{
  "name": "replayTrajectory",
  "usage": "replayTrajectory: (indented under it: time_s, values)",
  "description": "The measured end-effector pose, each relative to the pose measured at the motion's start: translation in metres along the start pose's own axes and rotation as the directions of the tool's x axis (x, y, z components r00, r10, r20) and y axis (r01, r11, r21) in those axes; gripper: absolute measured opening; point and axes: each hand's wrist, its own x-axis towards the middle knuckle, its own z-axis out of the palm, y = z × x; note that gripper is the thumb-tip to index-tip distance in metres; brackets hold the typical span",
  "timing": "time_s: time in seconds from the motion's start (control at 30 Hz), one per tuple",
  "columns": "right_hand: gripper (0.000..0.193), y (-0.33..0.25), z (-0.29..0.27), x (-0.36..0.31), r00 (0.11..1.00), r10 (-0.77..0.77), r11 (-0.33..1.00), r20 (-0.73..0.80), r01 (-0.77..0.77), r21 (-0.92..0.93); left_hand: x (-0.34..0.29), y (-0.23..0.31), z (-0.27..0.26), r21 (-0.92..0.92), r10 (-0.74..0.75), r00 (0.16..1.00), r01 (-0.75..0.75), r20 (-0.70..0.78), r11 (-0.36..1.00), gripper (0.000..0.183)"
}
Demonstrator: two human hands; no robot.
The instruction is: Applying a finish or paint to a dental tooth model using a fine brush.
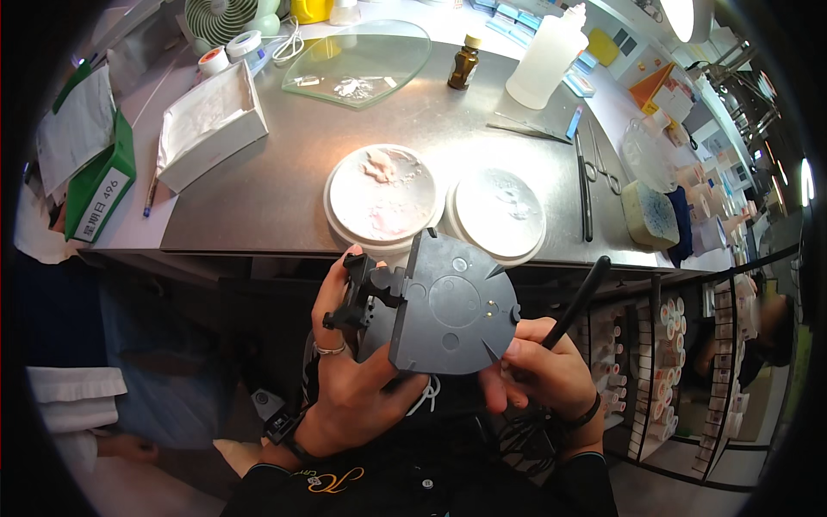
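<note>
My left hand (353, 392), ringed on one finger, grips a dark grey plastic dental articulator (461, 306) in front of my chest. Its broad, flat, rounded plate faces up, with the black hinge on the left between my thumb and fingers. In my right hand (556, 366) is a slim black-handled tool (579, 302), pointing up and right; its working end is hidden. Those fingers are close to the plate's lower right edge; I cannot tell whether they touch it. Just beyond the articulator stand two round white dishes, the left dish (351, 207) with pinkish material, the right dish (482, 220) with whitish residue.
On the metal worktop are a tissue-lined white box (228, 148), a glass plate (396, 53), a brown bottle (463, 67) and a white squeeze bottle (538, 73). Tweezers (530, 129), a black-handled tool (586, 207), a clamp (599, 164) and a sponge (652, 220) lie right. Another person sits left.
</note>
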Motion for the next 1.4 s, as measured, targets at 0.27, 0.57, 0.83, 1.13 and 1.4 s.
replayTrajectory:
  time_s: [0.27,0.57,0.83,1.13,1.4]
  values:
    - [0.031,-0.005,0.004,-0.004,0.988,-0.067,0.970,-0.142,0.032,-0.240,0.002,-0.003,0.001,-0.158,0.001,0.995,-0.017,-0.100,0.987,0.062]
    - [0.028,-0.068,-0.045,-0.038,0.415,-0.714,0.617,-0.565,-0.010,-0.787,0.004,-0.005,-0.019,-0.976,-0.226,0.960,0.193,0.165,0.105,0.100]
    - [0.025,-0.080,-0.161,-0.025,0.266,-0.918,0.126,-0.294,-0.509,-0.852,-0.001,-0.003,-0.021,-0.974,-0.218,0.951,0.198,0.219,-0.112,0.092]
    - [0.024,-0.048,-0.003,-0.019,0.251,-0.858,0.401,-0.448,-0.218,-0.890,-0.002,-0.005,-0.018,-0.965,-0.235,0.937,0.242,0.259,-0.100,0.089]
    - [0.033,-0.025,0.042,-0.011,0.561,-0.758,0.172,0.332,0.663,-0.728,0.001,0.009,-0.013,-0.943,-0.361,0.876,0.333,0.320,-0.028,0.089]
